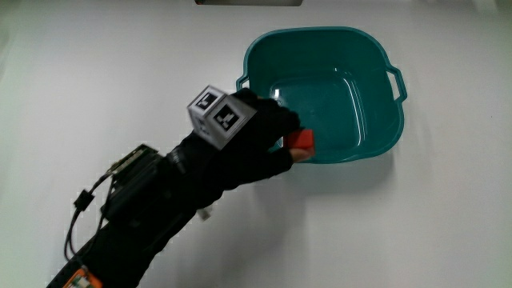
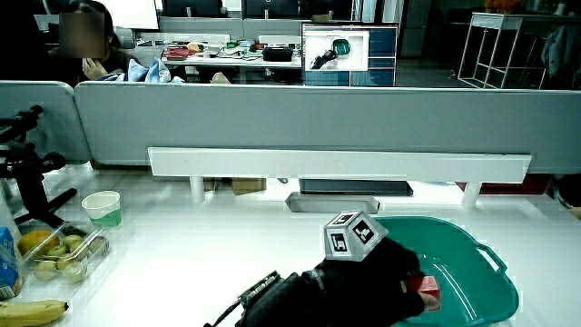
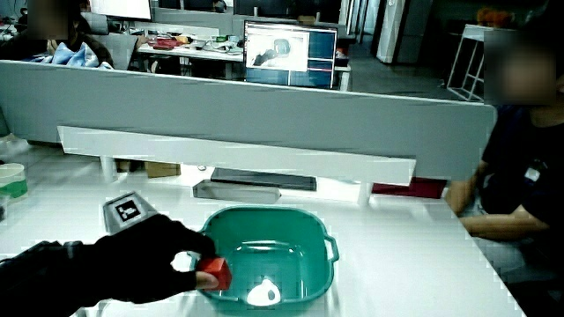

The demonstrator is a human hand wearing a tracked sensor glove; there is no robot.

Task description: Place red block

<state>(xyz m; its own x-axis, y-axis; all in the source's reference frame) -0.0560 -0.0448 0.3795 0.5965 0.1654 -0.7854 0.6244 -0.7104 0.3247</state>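
The red block is held in the fingertips of the black gloved hand, right at the rim of the teal basin that is nearest the person. The hand is shut on the block and carries a patterned cube on its back. In both side views the red block sits at the edge of the teal basin, gripped by the hand. The basin holds nothing else that I can see.
In a side view a paper cup, a tray of fruit and a banana lie at the table's edge. A low grey partition with a white rail runs along the table.
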